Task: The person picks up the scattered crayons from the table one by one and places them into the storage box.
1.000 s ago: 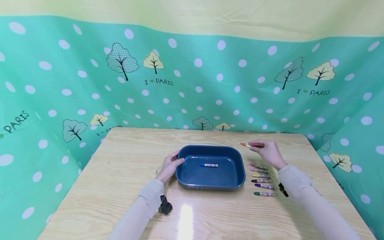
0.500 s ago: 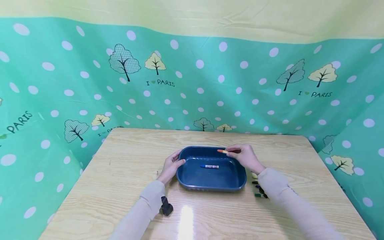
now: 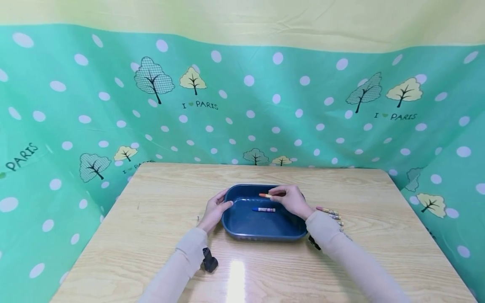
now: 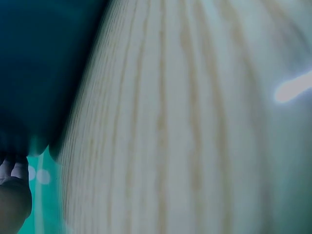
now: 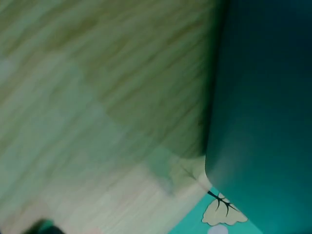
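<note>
My left hand (image 3: 215,211) grips the left rim of a dark blue plastic basin (image 3: 261,236), thumb over the edge and fingers along the outside. Over the basin's back right part, my right hand (image 3: 291,200) pinches an orange crayon (image 3: 265,195) with a pale wrapper. On the basin floor, just in front of it, lies a blue crayon (image 3: 264,209). The left wrist view shows the basin's dark side (image 4: 44,63) with a few fingers (image 4: 18,170) against it. In the right wrist view the basin wall (image 5: 263,112) fills the right side, and the right hand is out of sight.
More crayons (image 3: 327,210) lie in a column right of the basin, partly covered by the right sleeve. Black wrist devices (image 3: 209,261) sit by both forearms. A green dotted curtain (image 3: 242,105) hangs behind the wooden table (image 3: 151,219).
My right hand has carried the orange crayon leftward, from beyond the basin's right side to over its inside. The left hand and the basin stay put.
</note>
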A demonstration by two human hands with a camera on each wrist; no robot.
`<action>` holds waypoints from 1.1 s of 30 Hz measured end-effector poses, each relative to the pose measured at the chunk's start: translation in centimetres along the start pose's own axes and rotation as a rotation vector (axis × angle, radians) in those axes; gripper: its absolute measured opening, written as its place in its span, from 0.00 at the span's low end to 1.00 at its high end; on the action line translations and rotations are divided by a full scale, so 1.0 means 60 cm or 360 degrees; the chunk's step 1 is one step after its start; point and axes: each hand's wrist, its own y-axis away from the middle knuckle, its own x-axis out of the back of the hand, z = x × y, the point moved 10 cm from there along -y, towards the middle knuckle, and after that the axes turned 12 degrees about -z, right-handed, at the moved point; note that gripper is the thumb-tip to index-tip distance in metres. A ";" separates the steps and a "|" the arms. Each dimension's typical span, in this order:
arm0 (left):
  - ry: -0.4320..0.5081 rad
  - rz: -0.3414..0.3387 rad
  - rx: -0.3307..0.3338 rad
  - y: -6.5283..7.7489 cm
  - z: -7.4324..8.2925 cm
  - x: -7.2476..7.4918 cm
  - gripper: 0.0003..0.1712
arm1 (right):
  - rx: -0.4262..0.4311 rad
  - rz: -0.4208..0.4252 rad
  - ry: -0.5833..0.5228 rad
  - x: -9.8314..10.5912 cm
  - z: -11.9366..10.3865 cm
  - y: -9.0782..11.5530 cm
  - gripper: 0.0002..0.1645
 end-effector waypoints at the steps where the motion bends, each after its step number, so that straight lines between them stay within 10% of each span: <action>1: -0.0001 0.0001 -0.0003 0.000 0.000 0.000 0.30 | 0.0006 -0.0005 0.0006 -0.002 -0.001 -0.001 0.13; 33: -0.0016 0.0053 -0.0030 0.001 0.001 0.004 0.30 | 0.0063 -0.0009 0.0263 -0.034 0.001 -0.006 0.10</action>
